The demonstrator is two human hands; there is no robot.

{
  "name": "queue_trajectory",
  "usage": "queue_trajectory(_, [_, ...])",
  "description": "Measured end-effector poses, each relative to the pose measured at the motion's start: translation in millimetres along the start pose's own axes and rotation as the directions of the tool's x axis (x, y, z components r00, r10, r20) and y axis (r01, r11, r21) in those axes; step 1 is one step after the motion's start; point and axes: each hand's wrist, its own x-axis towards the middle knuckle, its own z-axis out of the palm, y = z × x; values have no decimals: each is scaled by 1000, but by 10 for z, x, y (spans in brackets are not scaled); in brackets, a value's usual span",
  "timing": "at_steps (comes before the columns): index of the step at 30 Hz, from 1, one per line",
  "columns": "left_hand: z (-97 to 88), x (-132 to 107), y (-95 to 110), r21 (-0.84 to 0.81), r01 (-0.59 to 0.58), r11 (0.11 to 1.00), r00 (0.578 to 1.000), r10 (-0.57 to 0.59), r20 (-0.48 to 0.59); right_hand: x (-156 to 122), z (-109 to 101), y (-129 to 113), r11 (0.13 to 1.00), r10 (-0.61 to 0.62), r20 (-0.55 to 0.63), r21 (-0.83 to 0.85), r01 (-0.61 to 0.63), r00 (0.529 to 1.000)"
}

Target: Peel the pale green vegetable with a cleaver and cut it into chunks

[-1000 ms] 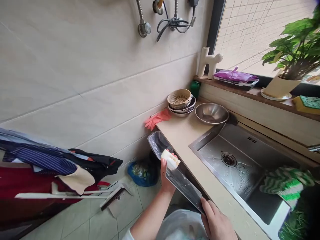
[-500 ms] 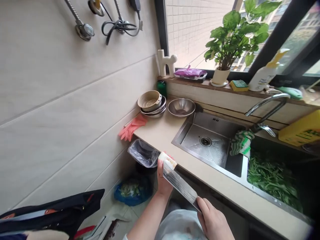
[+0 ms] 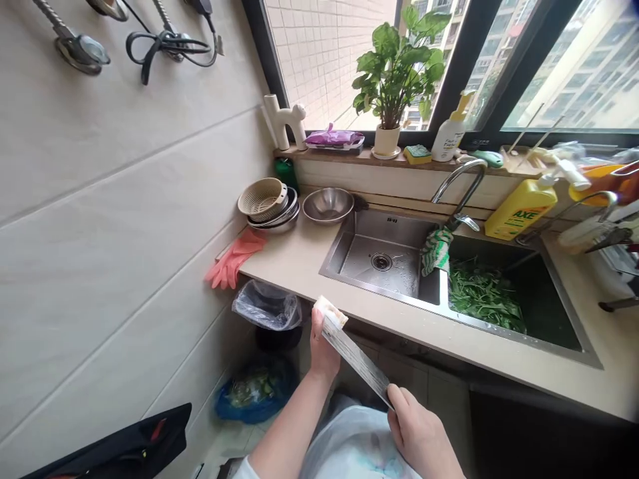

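My left hand point(image 3: 323, 349) is closed round a short white chunk of what looks like a root vegetable point(image 3: 331, 312), with brownish patches on its surface. My right hand point(image 3: 417, 426) grips the handle end of a broad-bladed kitchen knife point(image 3: 362, 362). The blade slants up and left, its far end against the near side of the white chunk. Both hands are in front of my body, just short of the counter edge. The handle is mostly hidden by my right fingers.
A lined bin point(image 3: 267, 306) stands left of my left hand, below the counter point(image 3: 294, 266). A blue bag of scraps point(image 3: 257, 392) lies on the floor. The double sink point(image 3: 382, 243) has leafy greens point(image 3: 482, 289) in its right basin. Pink gloves point(image 3: 234, 259) hang over the counter edge.
The view has swung to the right, bringing the yellow bottle and more of the right sink into sight. Both hands keep their hold, the knife still against the white chunk.
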Motion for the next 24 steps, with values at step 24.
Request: queue_trajectory(24, [236,44,-60,200,270,942,946,-298,127,-187,-743,919,980,-94,108,185,73,990])
